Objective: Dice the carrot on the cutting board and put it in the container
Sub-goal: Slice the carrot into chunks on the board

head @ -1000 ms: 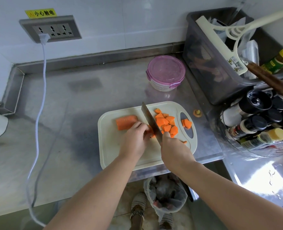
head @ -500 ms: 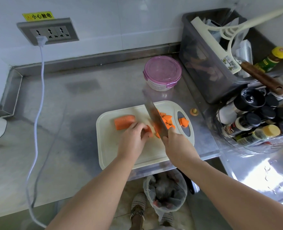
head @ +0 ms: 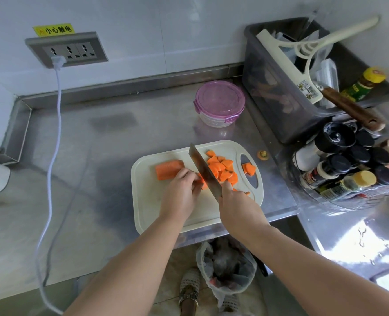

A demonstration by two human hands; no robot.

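Note:
A white cutting board (head: pixel 147 201) lies at the steel counter's front edge. An uncut carrot chunk (head: pixel 167 170) rests on its left part. Diced carrot pieces (head: pixel 223 169) are heaped to the right of the blade, and one lies by the handle slot (head: pixel 249 169). My left hand (head: pixel 181 193) holds down a small carrot piece (head: pixel 201 181) with curled fingers. My right hand (head: pixel 239 206) grips the knife (head: pixel 203 171), whose blade stands edge-down right beside my left fingertips. The container (head: pixel 219 103), a round tub with a purple lid on, stands behind the board.
A grey bin (head: pixel 278 92) with a white utensil and a wooden handle stands at the right rear. A tub of spice bottles (head: pixel 344 169) sits right of the board. A white cable (head: pixel 49 179) runs down from the wall socket at left. A bagged waste bin (head: pixel 226 267) stands below the counter edge.
The knife tilted and pushed into the diced pile half a second ago, then came back upright beside my left fingers. My left hand stayed on the carrot piece.

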